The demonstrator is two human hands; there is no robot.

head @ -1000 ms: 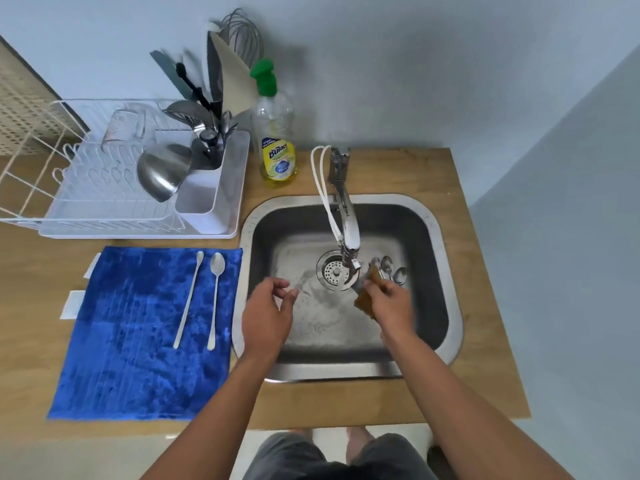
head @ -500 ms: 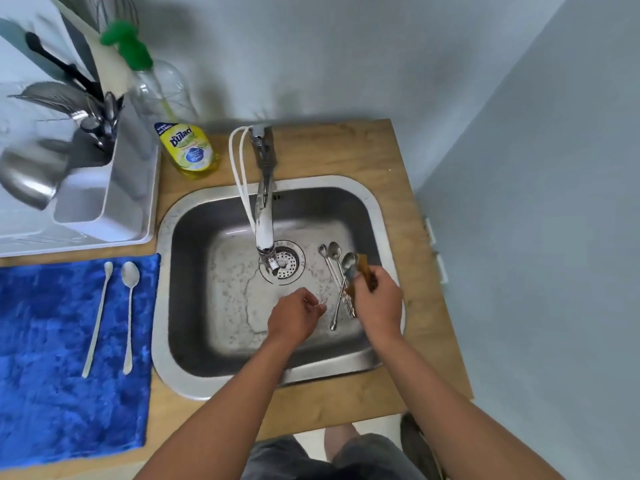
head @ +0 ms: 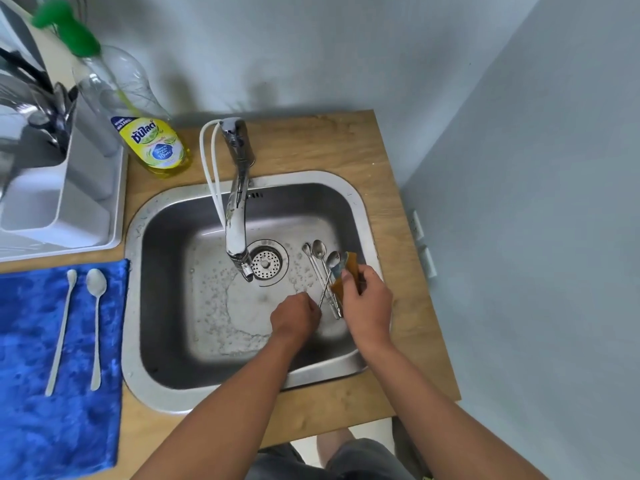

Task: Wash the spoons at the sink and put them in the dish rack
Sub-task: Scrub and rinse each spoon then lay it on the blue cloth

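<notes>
While three metal spoons (head: 320, 268) lie bunched on the right side of the sink (head: 242, 393) floor, bowls pointing away and handles crossing toward the person, both hands reach down over them. Just left of the handle ends, the left hand (head: 294, 318) is curled, fingertips drawn together at the tip of one handle, though whether it truly pinches it I cannot tell. On the other side of the handles, the right hand (head: 369, 303) is closed around a brown sponge (head: 346, 275) which touches the nearest spoon's bowl. A steel basin, rounded at the corners and speckled with water drops, has a round perforated drain (head: 268, 263) beneath the shiny curved tap (head: 237, 202). Two pale long-handled spoons (head: 79, 323) rest side by side on a fuzzy blue towel (head: 52, 410) on the wooden worktop (head: 349, 147), well apart from the hands. Behind it sits a white plastic dish rack (head: 86, 209), beside a clear bottle of yellow dish soap (head: 152, 147) with a green cap
</notes>
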